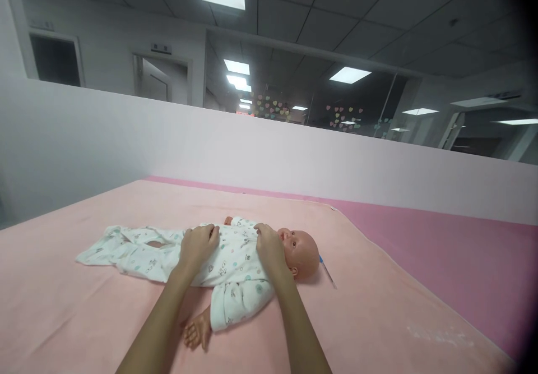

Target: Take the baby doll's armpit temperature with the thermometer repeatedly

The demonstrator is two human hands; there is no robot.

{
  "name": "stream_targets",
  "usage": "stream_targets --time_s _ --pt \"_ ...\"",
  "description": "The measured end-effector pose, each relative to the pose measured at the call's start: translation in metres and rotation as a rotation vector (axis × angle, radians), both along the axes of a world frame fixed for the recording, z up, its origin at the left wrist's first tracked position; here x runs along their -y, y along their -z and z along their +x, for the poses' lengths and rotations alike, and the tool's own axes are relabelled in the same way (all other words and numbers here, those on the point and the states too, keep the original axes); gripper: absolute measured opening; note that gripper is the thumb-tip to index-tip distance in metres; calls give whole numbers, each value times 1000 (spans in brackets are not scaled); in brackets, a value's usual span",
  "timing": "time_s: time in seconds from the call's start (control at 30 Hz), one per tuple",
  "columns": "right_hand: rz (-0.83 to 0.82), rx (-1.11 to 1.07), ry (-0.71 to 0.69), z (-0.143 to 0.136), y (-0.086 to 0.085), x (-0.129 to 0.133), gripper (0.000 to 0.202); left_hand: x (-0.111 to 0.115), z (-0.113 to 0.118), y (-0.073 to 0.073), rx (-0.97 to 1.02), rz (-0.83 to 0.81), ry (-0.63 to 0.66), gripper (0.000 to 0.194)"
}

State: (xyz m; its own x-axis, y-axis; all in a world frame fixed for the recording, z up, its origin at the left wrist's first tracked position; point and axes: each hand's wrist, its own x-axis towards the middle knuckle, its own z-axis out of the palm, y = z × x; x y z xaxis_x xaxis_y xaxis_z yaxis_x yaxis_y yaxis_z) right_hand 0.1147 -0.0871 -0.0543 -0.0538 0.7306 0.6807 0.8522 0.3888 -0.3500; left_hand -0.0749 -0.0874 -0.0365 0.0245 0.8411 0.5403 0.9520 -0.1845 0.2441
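A baby doll (pixel 300 250) lies on its back, head to the right, wearing a white romper (pixel 235 259) with small printed figures. At the waist, my left hand (pixel 199 245) is closed with fingers curled onto the cloth. Up by the collar, beside the doll's chin, my right hand (pixel 269 242) is closed on the romper too; its fingertips are partly hidden. The doll's near hand (pixel 198 329) sticks out of its sleeve between my forearms. An opening in the romper's leg part shows some of the doll's leg (pixel 155 244).
A thin stick with a blue end (pixel 328 272), perhaps a thermometer, lies just past the doll's head. Under everything is a pale pink sheet (pixel 378 312), with a darker pink surface (pixel 441 250) along its right edge. A low white wall (pixel 252 155) stands behind.
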Motion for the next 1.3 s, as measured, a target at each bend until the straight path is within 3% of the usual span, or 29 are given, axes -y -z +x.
stream_targets --time_s 0.17,0.4,0.6,0.77,0.93,1.03,1.13,1.3 --pt "-189 291 56 9 -15 9 33 -2 -17 -1 81 -60 -79 34" --pt "-188 532 68 13 -36 18 30 -5 -40 -8 293 -252 127 23" --pt "-140 574 55 8 -39 10 25 -6 -38 -9 406 -263 158 24" --pt "-125 524 61 13 -47 4 23 -16 -37 -2 664 -207 213 32" --pt "-342 343 -26 24 -57 -18 25 -25 -31 1 859 -133 287 45" --pt "-412 319 -22 26 -58 -39 31 -33 -29 -6 780 -92 210 40" --pt "-452 335 0 22 -57 -58 33 -45 -27 -17 570 -101 140 30" --pt "-554 373 7 14 -57 -73 30 -63 -21 -25 315 -161 19 28"
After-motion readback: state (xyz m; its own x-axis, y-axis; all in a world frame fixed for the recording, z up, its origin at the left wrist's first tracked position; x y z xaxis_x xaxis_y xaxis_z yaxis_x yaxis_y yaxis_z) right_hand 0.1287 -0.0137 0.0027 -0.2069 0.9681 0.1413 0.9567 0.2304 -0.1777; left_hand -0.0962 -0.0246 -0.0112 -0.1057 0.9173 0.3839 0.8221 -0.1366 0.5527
